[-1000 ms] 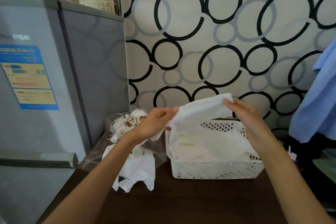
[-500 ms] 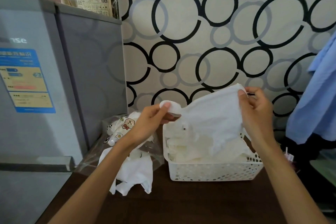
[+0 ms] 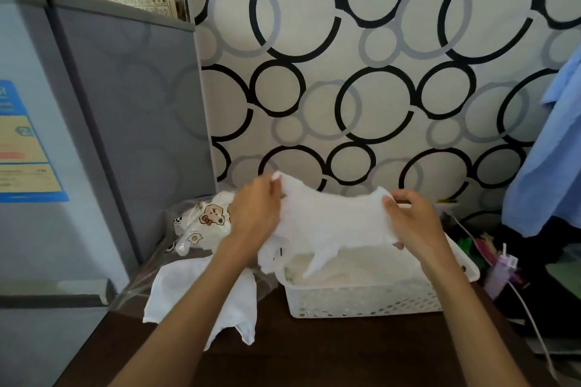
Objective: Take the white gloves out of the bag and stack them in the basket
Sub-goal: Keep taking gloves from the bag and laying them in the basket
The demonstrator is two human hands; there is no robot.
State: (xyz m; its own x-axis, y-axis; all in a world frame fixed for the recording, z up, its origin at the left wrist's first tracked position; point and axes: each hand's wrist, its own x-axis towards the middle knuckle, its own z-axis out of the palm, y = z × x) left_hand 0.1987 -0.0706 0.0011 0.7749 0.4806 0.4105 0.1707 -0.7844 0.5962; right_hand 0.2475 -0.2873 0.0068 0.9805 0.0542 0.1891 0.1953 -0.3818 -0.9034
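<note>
A white glove point(image 3: 333, 223) is stretched flat between both hands, just above the white perforated basket point(image 3: 367, 302). My left hand point(image 3: 254, 214) pinches its left end and my right hand point(image 3: 415, 223) pinches its right end. The glove's fingers hang down toward a pile of white gloves point(image 3: 355, 270) inside the basket. Left of the basket lies the clear plastic bag point(image 3: 151, 267) printed with cartoon figures, with more white gloves point(image 3: 204, 292) spilling out of it onto the dark table.
A grey fridge point(image 3: 78, 135) stands close on the left, against the bag. The patterned wall is right behind the basket. A blue garment point(image 3: 550, 151) hangs at the right, with clutter and a white cable point(image 3: 531, 327) below it. The dark table point(image 3: 314, 352) front is bare.
Both hands have lowered the glove from upright in front of the wall to a flat spread just above the basket. The hands have also moved a little further apart.
</note>
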